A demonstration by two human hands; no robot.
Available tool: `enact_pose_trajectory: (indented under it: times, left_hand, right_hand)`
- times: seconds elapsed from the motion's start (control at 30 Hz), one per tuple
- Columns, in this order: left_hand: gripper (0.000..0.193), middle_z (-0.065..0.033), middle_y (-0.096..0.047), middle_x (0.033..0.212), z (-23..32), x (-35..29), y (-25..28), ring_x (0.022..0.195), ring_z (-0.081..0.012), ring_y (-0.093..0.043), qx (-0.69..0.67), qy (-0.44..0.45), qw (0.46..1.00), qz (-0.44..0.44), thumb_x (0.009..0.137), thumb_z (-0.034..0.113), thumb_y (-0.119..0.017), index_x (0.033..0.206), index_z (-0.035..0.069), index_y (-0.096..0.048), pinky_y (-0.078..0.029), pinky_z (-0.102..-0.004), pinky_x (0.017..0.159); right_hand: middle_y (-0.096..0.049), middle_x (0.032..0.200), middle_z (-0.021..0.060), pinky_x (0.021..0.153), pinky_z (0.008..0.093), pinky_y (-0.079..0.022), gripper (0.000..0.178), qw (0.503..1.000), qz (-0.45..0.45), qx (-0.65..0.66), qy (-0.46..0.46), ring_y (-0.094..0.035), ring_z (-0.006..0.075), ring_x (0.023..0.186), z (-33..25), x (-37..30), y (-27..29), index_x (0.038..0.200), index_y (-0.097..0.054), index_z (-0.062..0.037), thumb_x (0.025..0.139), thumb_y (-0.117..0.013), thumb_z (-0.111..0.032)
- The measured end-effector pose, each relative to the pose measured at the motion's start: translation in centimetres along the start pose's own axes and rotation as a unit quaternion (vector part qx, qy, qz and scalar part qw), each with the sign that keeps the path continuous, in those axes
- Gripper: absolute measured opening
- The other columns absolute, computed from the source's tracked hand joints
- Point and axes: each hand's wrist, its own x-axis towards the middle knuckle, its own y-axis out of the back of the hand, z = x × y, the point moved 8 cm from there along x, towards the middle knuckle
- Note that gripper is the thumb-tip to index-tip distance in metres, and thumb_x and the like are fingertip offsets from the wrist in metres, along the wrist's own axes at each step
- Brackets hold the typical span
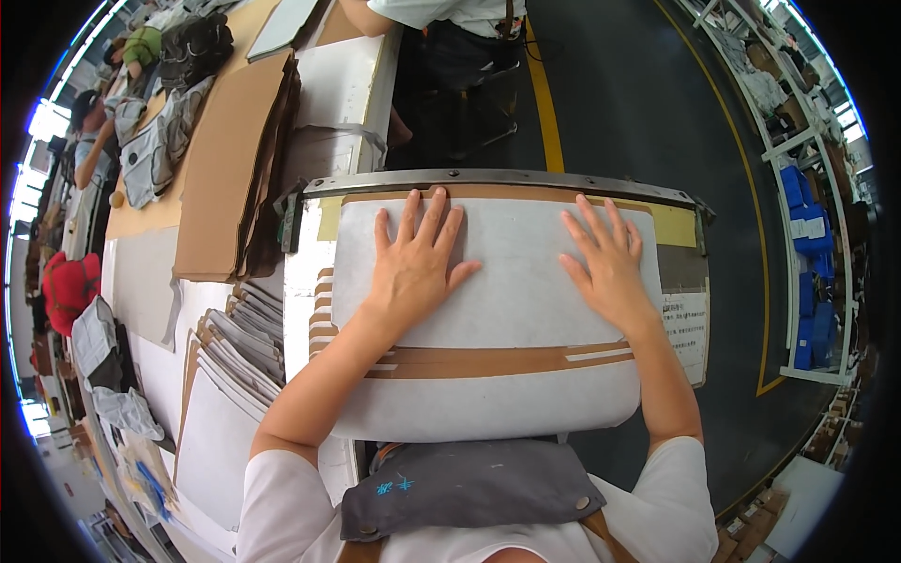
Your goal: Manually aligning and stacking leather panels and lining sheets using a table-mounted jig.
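Note:
My left hand (418,258) lies flat on the left half of a white sheet (516,291) with rounded corners, its fingers spread and their tips near the far edge. On the right part of the same sheet rests my right hand (610,263), also flat with fingers apart. Brown cardboard (488,362) shows under the sheet along its near and far edges. A second white piece (497,403) with rounded corners extends beneath, toward my body. Beyond my fingertips, a metal bar (454,174) runs across the work table's far edge.
To the left stand a stack of brown cardboard sheets (230,164) and a pile of white panels (225,422). A grey bag (155,141) and a red item (70,291) lie farther left. A seated person (460,38) is ahead. Shelving with blue bins (809,220) lines the right.

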Motion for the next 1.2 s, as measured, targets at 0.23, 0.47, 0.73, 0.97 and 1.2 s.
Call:
enact_pose_trajectory:
  times: [0.23, 0.47, 0.73, 0.97, 1.2]
  left_hand:
    - [0.065, -0.0135, -0.032, 0.15, -0.18, -0.04, 0.12, 0.139, -0.0375, -0.027, -0.009, 0.002, 1.0, -0.008, 0.09, 0.05, -0.054, 0.138, 0.007, -0.044, -0.023, -0.0616, 0.106]
    - [0.066, -0.0136, -0.031, 0.151, 0.05, 0.25, -0.09, 0.139, -0.0373, -0.026, -0.008, 0.003, 1.0, -0.017, 0.089, 0.049, -0.056, 0.139, 0.008, -0.043, -0.021, -0.0608, 0.108]
    - [0.067, -0.0123, -0.03, 0.152, -0.29, 0.01, -0.04, 0.141, -0.0355, -0.023, 0.003, 0.007, 0.999, -0.039, 0.089, 0.046, -0.057, 0.141, 0.009, -0.041, -0.018, -0.0583, 0.11]
    - [0.067, -0.0116, -0.028, 0.153, -0.22, 0.04, -0.16, 0.142, -0.035, -0.022, 0.014, 0.011, 0.999, -0.041, 0.089, 0.045, -0.057, 0.142, 0.008, -0.04, -0.017, -0.057, 0.111]
    - [0.067, -0.0114, -0.027, 0.154, -0.21, 0.03, -0.33, 0.142, -0.0343, -0.021, 0.023, 0.011, 0.999, -0.044, 0.089, 0.045, -0.057, 0.142, 0.008, -0.039, -0.018, -0.0564, 0.111]
  right_hand:
    - [-0.031, 0.152, 0.0073, 0.11, 0.0579, -0.014, 0.05, 1.0, -0.02, 0.015, -0.005, -0.019, 0.0363, 0.141, 0.29, -0.07, 0.46, 0.138, -0.046, -0.0121, 0.092, -0.057, -0.031]
    - [-0.031, 0.152, 0.0071, 0.11, 0.059, -0.015, 0.051, 1.0, -0.017, 0.004, -0.013, -0.019, 0.0375, 0.141, 0.92, -0.38, 0.36, 0.138, -0.046, -0.012, 0.092, -0.057, -0.031]
    - [-0.031, 0.152, 0.0081, 0.108, 0.0607, -0.017, 0.053, 1.0, 0.002, 0.007, 0.01, -0.022, 0.0401, 0.139, 0.31, -0.37, 0.32, 0.138, -0.047, -0.0118, 0.091, -0.058, -0.034]
    - [-0.03, 0.152, 0.0095, 0.107, 0.0603, -0.016, 0.052, 1.0, 0.01, 0.011, 0.022, -0.021, 0.0412, 0.139, 0.5, -0.28, 0.38, 0.138, -0.047, -0.0111, 0.092, -0.057, -0.035]
    - [-0.029, 0.152, 0.0099, 0.108, 0.06, -0.016, 0.053, 1.0, 0.007, 0.006, 0.022, -0.02, 0.0411, 0.139, 0.63, -0.29, 0.13, 0.138, -0.046, -0.0112, 0.093, -0.055, -0.036]
